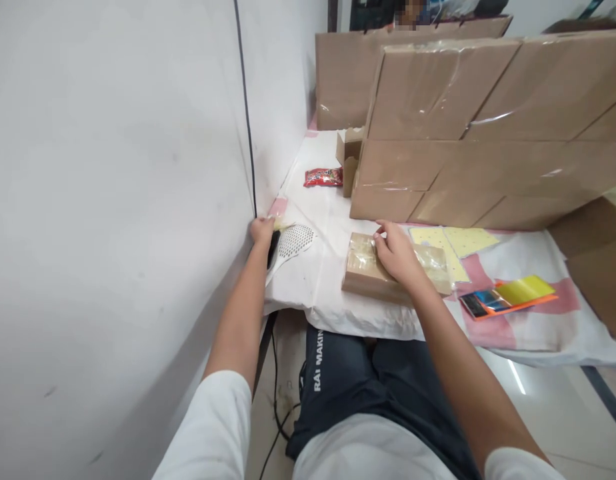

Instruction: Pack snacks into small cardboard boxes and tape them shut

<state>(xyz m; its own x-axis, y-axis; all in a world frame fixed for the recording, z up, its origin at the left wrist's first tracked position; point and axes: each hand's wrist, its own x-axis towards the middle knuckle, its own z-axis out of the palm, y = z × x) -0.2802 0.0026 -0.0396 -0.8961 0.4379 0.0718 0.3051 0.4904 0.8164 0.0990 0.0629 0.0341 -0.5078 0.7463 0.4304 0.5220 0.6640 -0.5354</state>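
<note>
The right hand (395,257) lies flat, fingers spread, on a taped parcel (368,270) near the bench's (333,293) front edge. The left hand (262,231) is closed round a dark tool (273,245) at the left edge.

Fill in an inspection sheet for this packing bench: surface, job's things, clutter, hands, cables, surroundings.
Surface: table under a white cloth with pink patches.
Job's things: small taped carton near the front edge; white perforated tool by the wall.
Clutter: red snack packet, yellow sheets, coloured cards.
Hands: left hand closed on the tool's dark handle; right hand flat on the carton.
Cables: black cable trailing on the floor.
Surroundings: white wall on the left, stacked cardboard boxes behind.
</note>
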